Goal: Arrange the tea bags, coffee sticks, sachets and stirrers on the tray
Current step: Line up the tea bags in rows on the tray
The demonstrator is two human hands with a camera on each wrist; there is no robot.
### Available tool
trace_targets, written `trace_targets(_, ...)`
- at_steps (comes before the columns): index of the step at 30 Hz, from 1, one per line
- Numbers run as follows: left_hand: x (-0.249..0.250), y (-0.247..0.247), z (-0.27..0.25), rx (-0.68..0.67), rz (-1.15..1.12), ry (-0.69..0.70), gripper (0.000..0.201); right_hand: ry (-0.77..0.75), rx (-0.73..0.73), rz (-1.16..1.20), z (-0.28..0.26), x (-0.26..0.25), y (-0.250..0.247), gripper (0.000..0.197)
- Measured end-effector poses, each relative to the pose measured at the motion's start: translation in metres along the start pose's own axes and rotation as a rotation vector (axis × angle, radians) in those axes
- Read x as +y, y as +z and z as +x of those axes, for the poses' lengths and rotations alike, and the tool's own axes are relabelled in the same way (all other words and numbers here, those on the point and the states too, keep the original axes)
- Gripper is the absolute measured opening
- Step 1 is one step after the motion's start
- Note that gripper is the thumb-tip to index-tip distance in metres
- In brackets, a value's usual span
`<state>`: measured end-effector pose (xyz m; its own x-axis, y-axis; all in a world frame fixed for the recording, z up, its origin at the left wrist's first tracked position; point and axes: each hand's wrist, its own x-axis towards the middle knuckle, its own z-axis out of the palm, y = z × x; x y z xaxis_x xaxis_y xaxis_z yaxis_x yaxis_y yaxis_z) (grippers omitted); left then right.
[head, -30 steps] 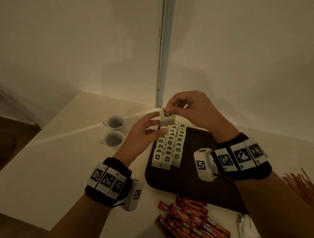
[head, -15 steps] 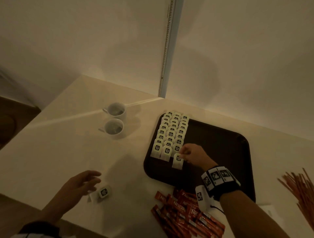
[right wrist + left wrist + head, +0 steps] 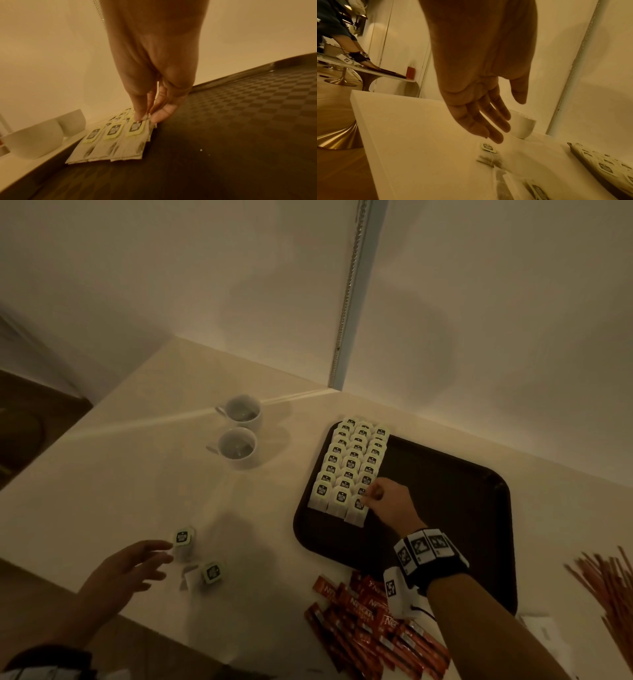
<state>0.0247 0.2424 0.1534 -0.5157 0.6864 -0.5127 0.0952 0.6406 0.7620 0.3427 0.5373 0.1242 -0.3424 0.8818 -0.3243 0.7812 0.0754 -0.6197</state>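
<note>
A dark tray (image 3: pixel 445 508) holds three columns of tea bags (image 3: pixel 349 463) along its left side. My right hand (image 3: pixel 371 498) pinches the top of the nearest tea bag (image 3: pixel 357 510) in the right column; the right wrist view shows the fingertips (image 3: pixel 139 116) and thumb on that bag's (image 3: pixel 135 135) tag end, lying on the tray (image 3: pixel 240 121). My left hand (image 3: pixel 157 563) hovers open at the table's front left, its fingers (image 3: pixel 494 135) straight just above a loose tea bag (image 3: pixel 183 539) (image 3: pixel 488 148). A second loose bag (image 3: pixel 209 574) lies beside it.
Two white cups (image 3: pixel 245 412) (image 3: pixel 237 447) stand left of the tray. A heap of red coffee sticks (image 3: pixel 363 625) lies in front of the tray, and reddish stirrers (image 3: pixel 606 587) lie at the far right. The table's front-left edge (image 3: pixel 361 121) is close to my left hand.
Both hands held one tea bag above the tray a second ago. The right hand has set it at the front of the right column; the left moved down to the loose bags.
</note>
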Motion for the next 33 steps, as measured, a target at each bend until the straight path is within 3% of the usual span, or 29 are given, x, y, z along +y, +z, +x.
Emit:
trace_targets(4, -0.001, 0.002, 0.006, 0.129, 0.135, 0.066, 0.011, -0.201, 0.097, 0.023, -0.014, -0.023, 0.011, 0.016)
trace_targets(8, -0.007, 0.009, 0.026, 0.237, 0.287, 0.062, 0.02, -0.487, -0.199, -0.024, -0.033, -0.071, 0.054, 0.014)
trace_targets(12, -0.009, 0.019, 0.049, 0.232, 0.33, -0.035, 0.041, -0.643, -0.522, -0.144, -0.046, -0.114, 0.111, 0.026)
trace_targets(16, -0.011, 0.027, 0.06, 0.189, 0.426, -0.088, 0.055, -0.665, -0.611, -0.319, -0.059, -0.142, 0.165, 0.041)
trace_targets(22, -0.008, 0.036, 0.061, 0.203, 0.447, -0.072, 0.045, -0.699, -0.552, -0.404, -0.084, -0.144, 0.203, 0.043)
trace_targets(26, -0.009, 0.032, 0.062, 0.164, 0.464, -0.048, 0.025, -0.681, -0.566, -0.431, -0.083, -0.139, 0.212, 0.037)
trace_targets(29, -0.009, 0.03, 0.064, 0.12, 0.46, -0.01, 0.04, -0.697, -0.565, -0.513, -0.081, -0.138, 0.21, 0.029)
trace_targets(31, -0.004, 0.028, 0.065, 0.098, 0.388, 0.053, 0.039, -0.659, -0.602, -0.452, -0.08, -0.142, 0.197, 0.024)
trace_targets(33, 0.009, 0.025, 0.062, 0.055, 0.164, 0.07, 0.028, -0.606, -0.65, -0.32, -0.075, -0.149, 0.176, 0.016)
